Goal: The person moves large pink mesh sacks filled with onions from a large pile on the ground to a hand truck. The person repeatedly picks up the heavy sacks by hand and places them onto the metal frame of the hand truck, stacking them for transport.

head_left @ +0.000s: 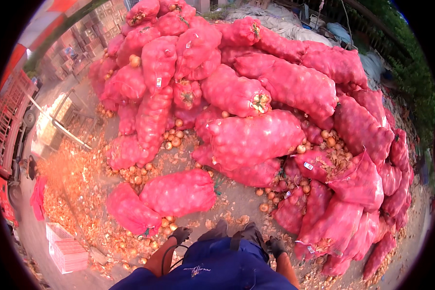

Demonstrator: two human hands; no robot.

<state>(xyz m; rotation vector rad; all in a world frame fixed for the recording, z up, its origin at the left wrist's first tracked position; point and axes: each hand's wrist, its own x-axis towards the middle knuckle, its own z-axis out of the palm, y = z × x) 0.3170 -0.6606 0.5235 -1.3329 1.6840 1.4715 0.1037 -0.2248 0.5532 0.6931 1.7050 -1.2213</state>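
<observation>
My left hand (181,235), in a dark glove, hangs beside my left leg with its fingers loosely apart and nothing in them. Just ahead of it lies a red mesh sack of onions (180,192), and another sack (131,209) leans against that one. Loose onions (167,223) rest on the ground between the sacks and my left hand. My right hand (276,246), also dark-gloved, hangs by my right leg, fingers loosely apart and holding nothing. Nearest to it are the full red sacks (291,210) at the right of the pile. Neither hand touches a sack.
A tall heap of red onion sacks (256,137) curves from far left to right. Onion skins (77,188) litter the ground. At left stand a pinkish plastic crate (67,253), a metal-framed machine (55,121) and a red truck (12,125). Greenery (411,72) borders the far right.
</observation>
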